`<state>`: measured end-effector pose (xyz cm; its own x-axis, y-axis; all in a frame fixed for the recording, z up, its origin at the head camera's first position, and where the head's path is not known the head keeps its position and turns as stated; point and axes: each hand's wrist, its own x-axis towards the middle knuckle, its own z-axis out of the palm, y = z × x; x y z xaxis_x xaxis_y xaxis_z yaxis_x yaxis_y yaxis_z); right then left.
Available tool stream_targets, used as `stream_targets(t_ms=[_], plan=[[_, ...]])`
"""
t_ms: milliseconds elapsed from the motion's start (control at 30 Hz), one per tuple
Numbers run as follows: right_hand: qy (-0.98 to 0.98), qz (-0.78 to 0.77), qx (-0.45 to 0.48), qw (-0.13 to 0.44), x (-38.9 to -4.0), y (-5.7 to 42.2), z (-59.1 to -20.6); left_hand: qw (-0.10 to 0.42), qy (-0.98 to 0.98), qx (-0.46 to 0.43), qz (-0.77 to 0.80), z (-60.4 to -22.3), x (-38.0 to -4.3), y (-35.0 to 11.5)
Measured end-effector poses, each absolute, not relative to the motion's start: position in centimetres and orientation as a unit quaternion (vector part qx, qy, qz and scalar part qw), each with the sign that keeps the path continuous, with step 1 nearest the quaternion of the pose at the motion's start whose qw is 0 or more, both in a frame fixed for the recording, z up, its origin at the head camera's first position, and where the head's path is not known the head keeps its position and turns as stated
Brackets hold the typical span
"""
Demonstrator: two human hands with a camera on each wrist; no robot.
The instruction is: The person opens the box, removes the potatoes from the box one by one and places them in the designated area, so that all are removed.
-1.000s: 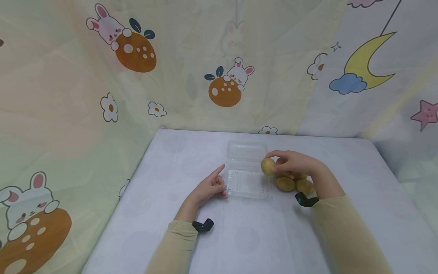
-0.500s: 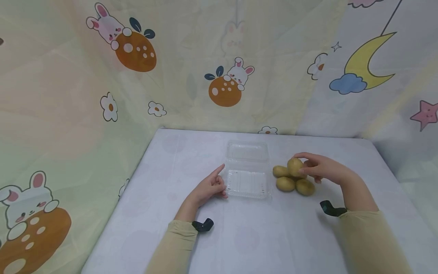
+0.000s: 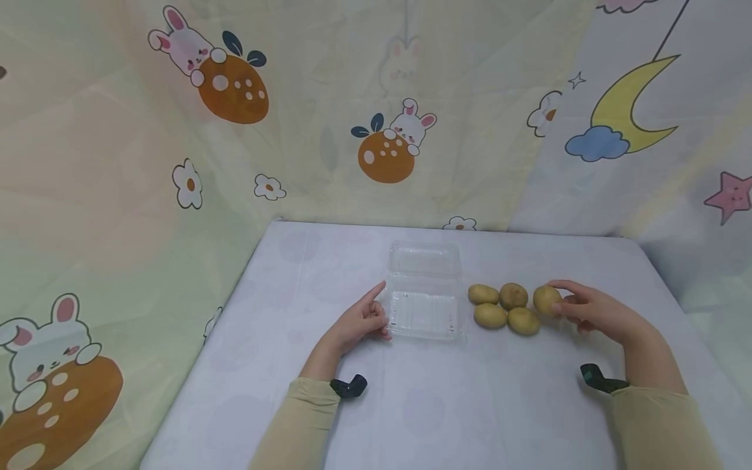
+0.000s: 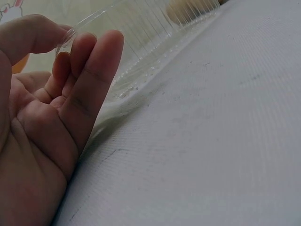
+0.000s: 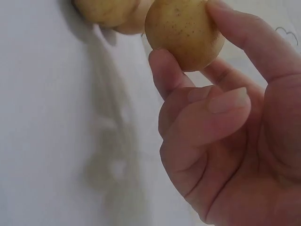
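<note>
My right hand [image 3: 602, 313] pinches a small round potato [image 3: 548, 301] between thumb and fingertips, at the right of several other potatoes [image 3: 490, 316] on the white-covered table [image 3: 423, 411]. In the right wrist view this held potato [image 5: 183, 35] shows its speckled skin, and the remaining fingers curl below it. My left hand [image 3: 358, 323] stays at the left side of a clear plastic clamshell container [image 3: 423, 316], index finger stretched along its edge. In the left wrist view, fingertips pinch the thin rim of the container [image 4: 141, 37].
The container lies opened, its lid [image 3: 424, 259] folded back toward the far edge. Behind the table hangs a printed curtain [image 3: 329, 111] with rabbits and flowers. Black wrist cameras [image 3: 349, 387] sit at both cuffs.
My right hand has carried the potato from beside the container rightward, past the other potatoes, to their right side. My left hand and the container have not moved.
</note>
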<state>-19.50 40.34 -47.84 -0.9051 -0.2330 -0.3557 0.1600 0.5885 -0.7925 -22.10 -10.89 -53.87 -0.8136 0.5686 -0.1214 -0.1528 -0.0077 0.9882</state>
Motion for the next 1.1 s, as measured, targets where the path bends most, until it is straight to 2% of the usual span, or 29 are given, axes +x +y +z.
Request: stream_targets(t_ms=[367, 1100], plan=[[0.874, -0.429, 0.007, 0.226, -19.3, 41.0, -49.7, 0.261, 0.654, 0.155, 0.693, -53.8, -22.1, -10.8], [0.883, -0.421, -0.002, 0.205, -20.1, 40.5, -50.4, 0.258, 0.65, 0.166, 0.695, -54.0, -22.2, -10.9]])
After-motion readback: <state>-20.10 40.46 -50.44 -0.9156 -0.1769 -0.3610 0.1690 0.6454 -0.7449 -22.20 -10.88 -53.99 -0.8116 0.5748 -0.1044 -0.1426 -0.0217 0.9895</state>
